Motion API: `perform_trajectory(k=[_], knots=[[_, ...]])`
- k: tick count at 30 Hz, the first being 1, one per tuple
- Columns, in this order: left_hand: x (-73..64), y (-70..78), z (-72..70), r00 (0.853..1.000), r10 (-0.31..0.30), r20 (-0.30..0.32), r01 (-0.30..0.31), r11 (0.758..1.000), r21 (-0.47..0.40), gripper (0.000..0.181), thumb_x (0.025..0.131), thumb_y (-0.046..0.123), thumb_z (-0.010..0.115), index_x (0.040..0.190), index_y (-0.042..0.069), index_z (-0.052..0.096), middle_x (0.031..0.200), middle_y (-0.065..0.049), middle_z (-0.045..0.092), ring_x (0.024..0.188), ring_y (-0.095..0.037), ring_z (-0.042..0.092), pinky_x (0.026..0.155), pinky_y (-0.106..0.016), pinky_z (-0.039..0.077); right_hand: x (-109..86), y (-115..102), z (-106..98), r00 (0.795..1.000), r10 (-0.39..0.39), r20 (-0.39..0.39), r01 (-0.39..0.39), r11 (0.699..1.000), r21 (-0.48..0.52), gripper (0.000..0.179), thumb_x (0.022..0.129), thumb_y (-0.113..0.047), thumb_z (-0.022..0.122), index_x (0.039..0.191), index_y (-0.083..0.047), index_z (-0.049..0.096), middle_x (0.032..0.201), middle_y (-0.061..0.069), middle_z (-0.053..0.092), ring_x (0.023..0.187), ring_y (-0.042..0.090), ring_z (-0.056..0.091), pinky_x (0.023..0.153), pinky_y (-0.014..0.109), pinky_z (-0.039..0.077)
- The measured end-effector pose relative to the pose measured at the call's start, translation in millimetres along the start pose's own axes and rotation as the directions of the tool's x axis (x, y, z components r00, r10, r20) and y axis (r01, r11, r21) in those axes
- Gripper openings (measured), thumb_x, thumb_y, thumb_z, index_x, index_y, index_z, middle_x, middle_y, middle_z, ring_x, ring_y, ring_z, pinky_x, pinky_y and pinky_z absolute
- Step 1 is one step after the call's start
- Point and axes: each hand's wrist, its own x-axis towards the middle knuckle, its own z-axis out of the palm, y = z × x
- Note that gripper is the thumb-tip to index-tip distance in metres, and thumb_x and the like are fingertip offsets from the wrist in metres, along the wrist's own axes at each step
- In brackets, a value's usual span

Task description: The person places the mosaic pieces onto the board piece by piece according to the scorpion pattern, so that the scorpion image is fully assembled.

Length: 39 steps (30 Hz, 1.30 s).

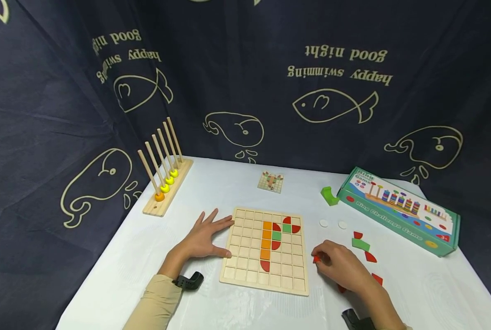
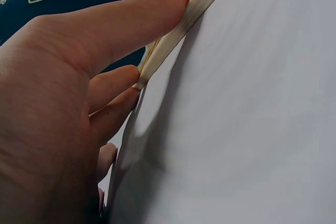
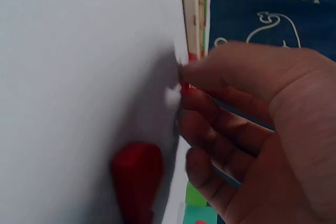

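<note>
A square wooden grid board (image 1: 246, 276) lies on the white table. On it sit a column of orange squares (image 1: 266, 233), two green squares (image 1: 276, 235) and several red quarter-circle pieces (image 1: 265, 266). My left hand (image 1: 201, 238) has its fingers spread, with a fingertip and the thumb touching the board's left edge; the left wrist view shows the thumb (image 2: 173, 3) along that wooden edge. Right of the board, my right hand (image 1: 340, 263) pinches a small red piece (image 1: 316, 259) between thumb and fingers, low over the table. Another red piece (image 3: 137, 169) lies beneath that hand.
Loose red pieces (image 1: 371, 257) and a green piece (image 1: 361, 244) lie right of my right hand. Two white discs (image 1: 342, 225), green blocks (image 1: 329, 196) and a game box (image 1: 398, 211) are beyond. A pattern card (image 1: 270, 182) lies behind the board; a peg stand (image 1: 168, 201) stands left.
</note>
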Motion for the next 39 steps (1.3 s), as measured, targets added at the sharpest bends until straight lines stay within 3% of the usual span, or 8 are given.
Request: perform_trajectory(k=[5, 12, 16, 21, 39], knots=[[-0.1, -0.5, 0.2, 1.0, -0.003, 0.0, 0.003, 1.0, 0.002, 0.098, 0.067, 0.074, 0.068, 0.147, 0.023, 0.043, 0.152, 0.008, 0.034, 0.144, -0.035, 0.011, 0.113, -0.058, 0.0, -2.3, 12.2, -11.9, 1.0, -0.001, 0.004, 0.001, 0.999, 0.037, 0.022, 0.079, -0.015, 0.076, 0.1, -0.022, 0.071, 0.086, -0.014, 0.058, 0.077, 0.01, 0.051, 0.069, 0.028, 0.049], [-0.3, 0.3, 0.4, 1.0, -0.001, 0.0, 0.001, 1.0, -0.004, 0.098, 0.066, 0.074, 0.069, 0.146, 0.022, 0.044, 0.152, 0.007, 0.034, 0.144, -0.035, 0.011, 0.113, -0.058, 0.0, -3.2, 46.9, -35.8, 0.995, 0.073, -0.067, -0.072, 0.997, 0.014, 0.025, 0.08, -0.013, 0.075, 0.105, -0.012, 0.072, 0.087, -0.006, 0.06, 0.077, 0.015, 0.05, 0.066, 0.031, 0.048], [-0.1, 0.6, 0.1, 1.0, -0.001, 0.001, 0.001, 1.0, -0.001, 0.099, 0.066, 0.074, 0.068, 0.147, 0.022, 0.044, 0.152, 0.007, 0.034, 0.144, -0.035, 0.011, 0.113, -0.058, 0.0, -5.6, 66.8, -45.5, 0.989, 0.107, -0.101, -0.109, 0.994, -0.015, 0.028, 0.08, -0.013, 0.075, 0.108, -0.008, 0.071, 0.098, 0.005, 0.062, 0.085, 0.023, 0.054, 0.077, 0.046, 0.051], [-0.2, -0.2, 0.4, 1.0, -0.003, -0.005, 0.003, 1.0, -0.005, 0.099, 0.066, 0.074, 0.069, 0.146, 0.022, 0.044, 0.152, 0.006, 0.034, 0.144, -0.035, 0.011, 0.112, -0.059, 0.0, -6.4, 83.1, -46.5, 0.983, 0.158, -0.089, -0.162, 0.986, -0.041, 0.037, 0.08, -0.014, 0.075, 0.114, -0.002, 0.069, 0.109, 0.017, 0.058, 0.101, 0.038, 0.052, 0.088, 0.063, 0.043], [-1.1, -3.4, 2.7, 1.0, -0.002, -0.009, 0.002, 1.0, -0.008, 0.1, 0.065, 0.077, 0.066, 0.146, 0.024, 0.044, 0.152, 0.008, 0.034, 0.144, -0.033, 0.011, 0.113, -0.057, -0.001, -5.9, 97.4, -46.3, 0.983, 0.171, -0.068, -0.174, 0.984, -0.037, 0.031, 0.079, -0.01, 0.075, 0.109, -0.001, 0.071, 0.104, 0.016, 0.059, 0.093, 0.034, 0.056, 0.083, 0.059, 0.049]])
